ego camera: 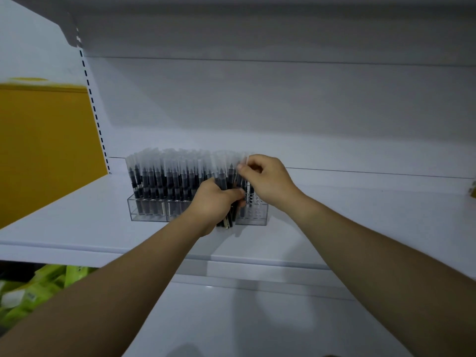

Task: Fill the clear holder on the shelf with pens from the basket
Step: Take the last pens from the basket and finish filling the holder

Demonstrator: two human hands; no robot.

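Observation:
A clear holder (pixel 144 211) stands on the white shelf (pixel 77 222), packed with upright black pens with frosted caps (pixel 164 173) across its left and middle. Its right end (pixel 255 215) shows bare holes. My left hand (pixel 213 202) grips a bundle of pens (pixel 226 220) in front of the holder, their lower ends sticking out below my fist. My right hand (pixel 268 181) pinches the cap end of a single pen (pixel 246 176) that stands upright over the holder's right end. The basket is not in view.
A white back panel rises behind the holder, with another shelf overhead. A yellow panel (pixel 43 150) fills the left side. Green packages (pixel 38 292) lie below the shelf at lower left. A small yellowish object (pixel 472 189) sits at the far right edge.

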